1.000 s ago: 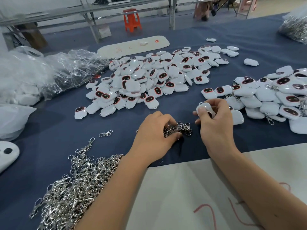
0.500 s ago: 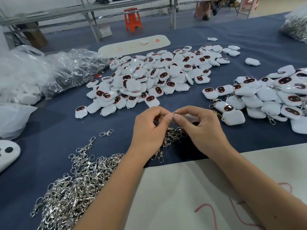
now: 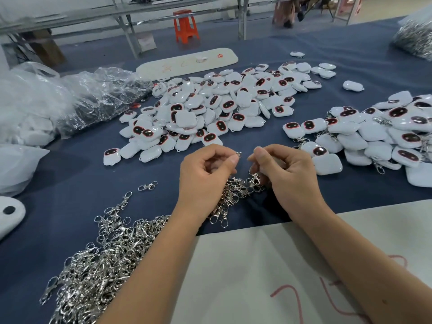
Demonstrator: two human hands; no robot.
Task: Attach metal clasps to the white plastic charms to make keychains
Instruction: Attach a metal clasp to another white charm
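My left hand (image 3: 205,174) pinches a small metal ring (image 3: 238,154) between thumb and forefinger, just above the blue cloth. My right hand (image 3: 287,169) is a short gap to its right. Its fingers curl round a white charm that is almost wholly hidden, and a metal clasp (image 3: 256,179) dangles below them. A small heap of clasps (image 3: 233,194) lies under both hands. Loose white charms with dark red-rimmed faces are piled (image 3: 222,106) beyond the hands. Charms with clasps on them form a second pile (image 3: 385,134) at the right.
A large heap of silver clasps (image 3: 98,265) spreads at the near left. A white board (image 3: 268,272) with red marks lies under my forearms. Clear plastic bags (image 3: 70,101) sit at the left, and a bag of clasps (image 3: 416,36) at the far right. An orange stool (image 3: 186,25) stands beyond the table.
My left hand has lifted off the small clasp heap with a ring pinched in it. Both hands met in front of me, then drew slightly apart. The charm is now hidden in my right hand.
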